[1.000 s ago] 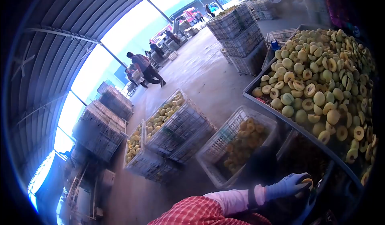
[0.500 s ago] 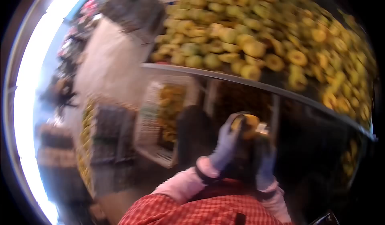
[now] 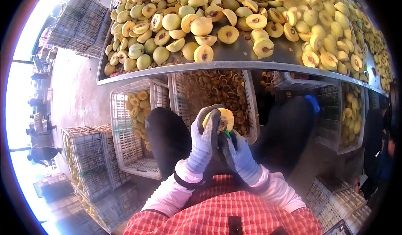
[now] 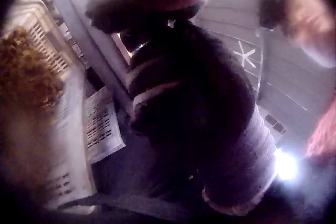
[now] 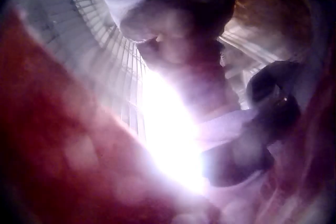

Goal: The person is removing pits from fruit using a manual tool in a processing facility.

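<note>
My left hand [image 3: 201, 143], in a pale glove with dark fingers, grips a halved yellow peach [image 3: 227, 117] in front of my lap. The peach's cut face and brown pit hollow show in the head view. My gloved right hand [image 3: 244, 155] is close against it, pinching a small tool with a green handle [image 3: 228, 135]; its working end is hidden by the peach and fingers. In the left wrist view the dark left glove [image 4: 199, 82] fills the middle, and its grip is in shadow. Strong glare washes out the right wrist view.
A metal sorting table [image 3: 176, 67] heaped with halved peaches [image 3: 255, 21] stands ahead of my knees. Beneath it, a crate [image 3: 249, 93] holds brown scraps. Another crate [image 3: 119, 147] with peach halves is at my left, near stacked crates [image 3: 90, 163]; more crates [image 3: 335, 201] stand at right.
My view has swung from the yard at the left down to my lap and the table. Both hands, slightly apart half a second ago, have come together at the peach.
</note>
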`<state>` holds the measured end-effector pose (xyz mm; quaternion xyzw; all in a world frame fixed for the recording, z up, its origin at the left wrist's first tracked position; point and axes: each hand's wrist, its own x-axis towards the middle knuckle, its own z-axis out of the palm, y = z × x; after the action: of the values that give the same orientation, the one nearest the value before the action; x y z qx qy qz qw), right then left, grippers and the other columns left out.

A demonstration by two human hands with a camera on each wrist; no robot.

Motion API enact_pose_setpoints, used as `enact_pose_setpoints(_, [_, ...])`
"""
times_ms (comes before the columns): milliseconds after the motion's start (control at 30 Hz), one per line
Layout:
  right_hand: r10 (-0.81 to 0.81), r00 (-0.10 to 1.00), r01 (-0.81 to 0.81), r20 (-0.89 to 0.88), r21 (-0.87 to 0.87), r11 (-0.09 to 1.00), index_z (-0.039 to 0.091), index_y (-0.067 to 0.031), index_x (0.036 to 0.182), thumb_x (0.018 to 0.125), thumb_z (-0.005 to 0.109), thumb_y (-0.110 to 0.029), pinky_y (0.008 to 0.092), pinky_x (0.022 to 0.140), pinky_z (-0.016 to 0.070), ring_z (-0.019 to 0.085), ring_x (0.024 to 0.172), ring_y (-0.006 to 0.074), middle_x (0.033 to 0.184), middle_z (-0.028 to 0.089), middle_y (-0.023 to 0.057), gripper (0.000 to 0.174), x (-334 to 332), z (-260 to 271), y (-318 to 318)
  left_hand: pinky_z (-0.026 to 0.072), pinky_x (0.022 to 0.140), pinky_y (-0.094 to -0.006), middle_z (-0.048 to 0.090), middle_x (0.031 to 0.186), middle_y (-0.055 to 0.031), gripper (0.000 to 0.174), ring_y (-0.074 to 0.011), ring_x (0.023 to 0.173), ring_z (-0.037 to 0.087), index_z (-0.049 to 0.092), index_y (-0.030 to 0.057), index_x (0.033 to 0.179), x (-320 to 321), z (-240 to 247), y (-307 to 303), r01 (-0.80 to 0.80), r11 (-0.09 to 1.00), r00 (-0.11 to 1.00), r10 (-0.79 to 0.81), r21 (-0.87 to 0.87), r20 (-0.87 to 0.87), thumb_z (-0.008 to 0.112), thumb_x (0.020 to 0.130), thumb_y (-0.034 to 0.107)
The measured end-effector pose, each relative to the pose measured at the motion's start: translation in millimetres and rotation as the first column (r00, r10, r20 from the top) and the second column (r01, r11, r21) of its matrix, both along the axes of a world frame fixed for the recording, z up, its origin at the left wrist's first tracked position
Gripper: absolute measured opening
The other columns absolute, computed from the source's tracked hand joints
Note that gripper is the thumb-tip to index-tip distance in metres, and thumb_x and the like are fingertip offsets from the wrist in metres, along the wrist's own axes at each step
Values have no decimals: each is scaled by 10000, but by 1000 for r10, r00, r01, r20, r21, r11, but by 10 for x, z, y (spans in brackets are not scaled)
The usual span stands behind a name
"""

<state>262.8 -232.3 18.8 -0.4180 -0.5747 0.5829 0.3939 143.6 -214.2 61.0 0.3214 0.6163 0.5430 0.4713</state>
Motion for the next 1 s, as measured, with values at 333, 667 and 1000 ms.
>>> enact_pose_setpoints(333, [-529,83,-968,-844,-195,159,500,-105,901,976,376,-529,232,410,363,425,471,94,609,442,-6,448,153,89,-49,520,768,-316,663,981,-127,344,-192,859,651,593,-26,1135,-248,-90,171,464,866,801,-321,186,-506,624,870,191])
enact_pose_setpoints(667, [-429,-81,-949,-900,-63,310,447,-88,828,968,389,-541,232,375,354,395,440,90,595,423,0,478,26,-25,-5,509,744,-288,623,908,-71,381,-167,816,610,582,35,1010,1,-214,-140,-42,966,383,253,-256,889,538,947,409])
enact_pose_setpoints(1000, [-385,259,-901,-885,-365,232,581,-59,968,982,391,-502,212,367,350,423,445,95,596,466,15,482,59,-238,-46,485,854,-404,540,1122,-196,505,-325,981,562,483,26,1275,-2369,-738,-543,-518,854,191,75,-36,-979,679,845,205])
